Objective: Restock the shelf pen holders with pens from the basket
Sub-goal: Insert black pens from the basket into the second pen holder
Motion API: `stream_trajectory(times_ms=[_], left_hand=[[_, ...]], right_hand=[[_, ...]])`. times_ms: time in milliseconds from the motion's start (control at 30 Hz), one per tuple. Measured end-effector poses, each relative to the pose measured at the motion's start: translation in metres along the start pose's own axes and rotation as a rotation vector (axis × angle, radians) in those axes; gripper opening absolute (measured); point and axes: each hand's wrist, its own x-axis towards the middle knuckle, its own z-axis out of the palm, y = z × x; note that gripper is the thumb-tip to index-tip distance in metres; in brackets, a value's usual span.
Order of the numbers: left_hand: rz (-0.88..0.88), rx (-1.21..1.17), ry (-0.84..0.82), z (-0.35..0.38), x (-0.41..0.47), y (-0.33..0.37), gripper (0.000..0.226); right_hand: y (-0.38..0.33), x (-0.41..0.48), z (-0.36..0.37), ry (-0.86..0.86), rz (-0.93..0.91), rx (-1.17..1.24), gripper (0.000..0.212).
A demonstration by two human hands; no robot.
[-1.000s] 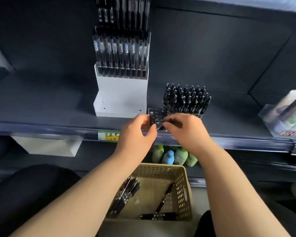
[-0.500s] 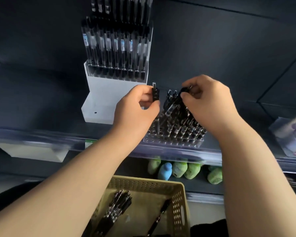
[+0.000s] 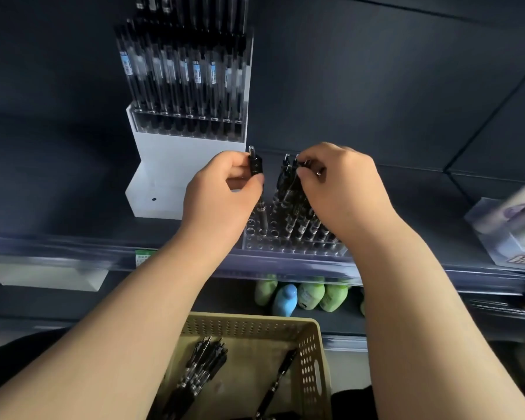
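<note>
On the shelf, right by the front edge, there's a clear holder with rows of little holes, and both of the person's hands are up at it.

The left hand has a black pen pinched near its top between thumb and curled fingers. The pen stands pretty much upright, silver clicker poking up above the fingers. Its lower end is down among the holes on the holder's left side, though it's hard to tell if it's actually seated in one.

The right hand is curled over the tops of the bunch of black pens packed into the middle and right of the holder. Its fingertips pinch the top ends, and one silver tip sticks out by the fingers. The bunch leans a bit to the left. The front rows of holes look unfilled.

Just left of the left hand and a bit further back is a white holder, stepped, with a full row of tall pens standing in its upper tier.

Down below, between the forearms, sits the beige basket. It has a bundle of black pens on its left side and a loose pen lying near the right wall.

Other bits: a green label on the shelf edge, some green and blue bottles on the lower shelf behind the basket, and a blurry pack at the far right of the shelf.
</note>
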Motion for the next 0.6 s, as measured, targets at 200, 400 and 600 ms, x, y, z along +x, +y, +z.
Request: stream_trajectory(times_ms=[200, 400, 600], left_hand=[[0.01, 0.003, -0.006, 0.001, -0.001, -0.003, 0.017], [0.011, 0.002, -0.003, 0.002, 0.0, -0.005, 0.019], [0.011, -0.002, -0.012, 0.004, 0.002, -0.005, 0.019]], right_hand=[[-0.003, 0.002, 0.006, -0.019, -0.007, -0.036, 0.027], [-0.003, 0.006, 0.012, 0.019, -0.018, -0.04, 0.021], [-0.005, 0.008, 0.018, 0.046, -0.062, -0.048, 0.016]])
